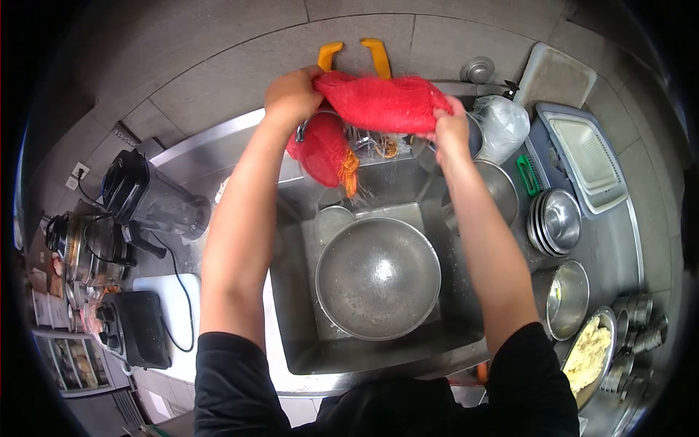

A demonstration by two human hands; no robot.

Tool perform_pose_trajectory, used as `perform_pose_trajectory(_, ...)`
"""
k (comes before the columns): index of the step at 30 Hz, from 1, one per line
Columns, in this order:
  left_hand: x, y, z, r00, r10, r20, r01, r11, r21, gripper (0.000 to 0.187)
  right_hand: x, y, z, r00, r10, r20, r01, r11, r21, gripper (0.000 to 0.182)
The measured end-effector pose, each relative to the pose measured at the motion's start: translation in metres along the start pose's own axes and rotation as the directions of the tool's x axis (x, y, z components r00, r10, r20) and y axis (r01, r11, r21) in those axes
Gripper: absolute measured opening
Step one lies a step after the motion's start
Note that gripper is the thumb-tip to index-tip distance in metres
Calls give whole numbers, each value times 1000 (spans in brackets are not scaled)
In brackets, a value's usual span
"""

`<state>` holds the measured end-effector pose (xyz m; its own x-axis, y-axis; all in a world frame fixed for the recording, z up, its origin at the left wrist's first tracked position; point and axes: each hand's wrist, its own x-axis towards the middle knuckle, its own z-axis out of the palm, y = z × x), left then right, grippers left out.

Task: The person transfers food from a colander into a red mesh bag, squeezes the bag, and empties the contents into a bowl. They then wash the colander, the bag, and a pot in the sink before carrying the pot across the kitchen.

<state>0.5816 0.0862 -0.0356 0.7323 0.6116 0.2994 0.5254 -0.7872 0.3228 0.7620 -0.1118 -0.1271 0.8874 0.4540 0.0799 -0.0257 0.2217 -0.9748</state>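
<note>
Stretched between both hands, a red mesh bag (pixel 386 104) is held up at the back of the sink, under the yellow tap handles (pixel 376 57). My left hand (pixel 293 96) is closed on its left end, with the fingertips partly hidden behind the wrist. At the other end, my right hand (pixel 452 130) pinches the mesh between thumb and fingers. A second red mesh bundle (pixel 320 149) with an orange tip hangs below my left hand at the sink's back edge. Thin streaks of water fall beneath the held bag. Lower down, a large metal bowl (pixel 378 278) rests in the sink basin.
To the left stand a blender (pixel 149 191) and a black appliance (pixel 138 329) beside a white board (pixel 173 297). On the right are stacked steel bowls (pixel 561 221), a metal pot (pixel 570 300), a plastic basket (pixel 586 156) and a dish of yellow food (pixel 588 355).
</note>
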Motion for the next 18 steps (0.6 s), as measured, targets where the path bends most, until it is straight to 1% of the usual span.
perform_pose_trajectory(1,-3,3,0,1000,6,3,-6,1000,7,35,-16,8,1,1000,19,24,-19,1000,2,35)
perform_pose_trajectory(2,-6,2,7,1000,1,4,-1,1000,9,35,-30,24,4,998,59,-5,-58,996,64,36)
perform_pose_trajectory(3,-10,-2,18,991,121,-58,-121,993,16,36,-43,38,4,991,135,19,-136,990,43,38)
perform_pose_trajectory(4,-13,-5,24,963,242,-117,-240,970,32,38,-51,59,2,978,204,32,-205,978,32,41)
perform_pose_trajectory(5,-16,-5,25,942,331,53,-334,940,65,47,-59,81,-2,964,265,36,-266,963,30,43)
perform_pose_trajectory(6,-21,-8,27,943,329,56,-333,940,70,47,-65,99,-6,909,408,81,-413,910,46,46)
perform_pose_trajectory(7,-26,-12,31,925,365,110,-373,925,73,52,-70,124,-13,869,483,107,-489,871,41,48)
perform_pose_trajectory(8,-29,-14,31,902,399,165,-415,907,73,57,-79,128,-15,808,574,135,-577,816,-15,51)
perform_pose_trajectory(9,-27,-13,25,896,376,238,-394,918,32,62,-86,143,-19,788,599,143,-601,798,-31,53)
perform_pose_trajectory(11,-25,-13,23,888,395,234,-418,907,52,59,-98,157,-24,761,631,151,-631,774,-51,54)
perform_pose_trajectory(12,-26,-12,22,880,415,229,-441,895,70,56,-106,156,-25,755,622,208,-618,781,-93,55)
perform_pose_trajectory(13,-27,-9,22,896,367,250,-396,916,73,54,-112,156,-26,743,615,264,-604,786,-132,56)
perform_pose_trajectory(14,-29,-7,24,895,364,257,-393,917,71,54,-117,156,-27,738,621,263,-610,781,-133,56)
perform_pose_trajectory(16,-31,-6,28,915,342,213,-366,927,84,49,-117,157,-25,729,613,305,-602,786,-139,53)
perform_pose_trajectory(17,-28,-5,29,916,337,217,-361,929,83,49,-115,158,-24,725,618,306,-607,782,-143,53)
perform_pose_trajectory(18,-24,-7,32,917,348,195,-368,927,77,43,-111,159,-22,751,592,291,-554,806,-209,51)
